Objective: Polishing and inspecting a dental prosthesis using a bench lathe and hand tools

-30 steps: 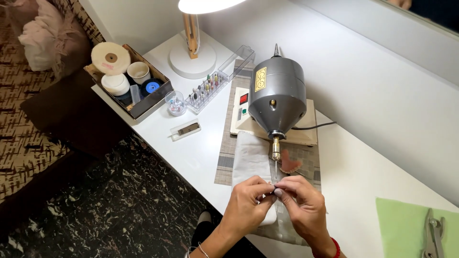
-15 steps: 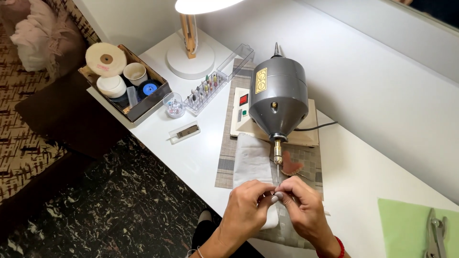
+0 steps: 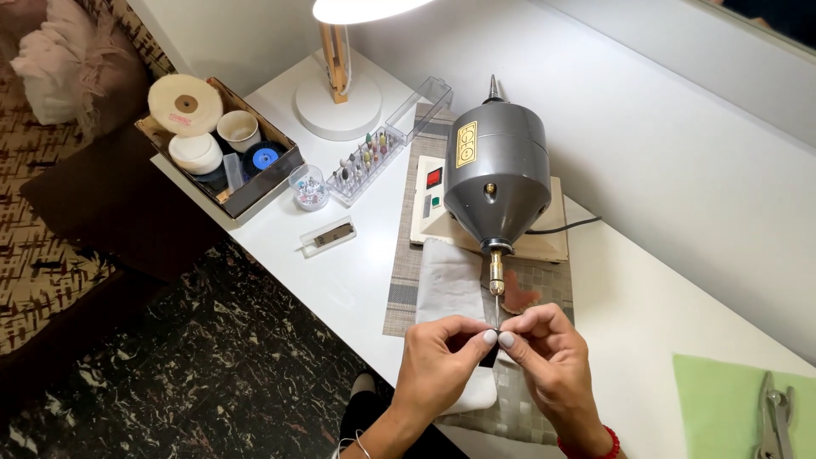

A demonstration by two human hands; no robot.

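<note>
White worktable under lamp light. Left hand and right hand pinching a small dark piece against the thin spinning bit of the grey bullet-shaped polishing motor. Fingertips very near the bit: likely nicked on a slip.

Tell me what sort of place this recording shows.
Likely a home jewellery or craft workbench: a grey polishing motor with a fine spindle, a clear rack of small burrs, and a box of buffing wheels on a white table.
</note>
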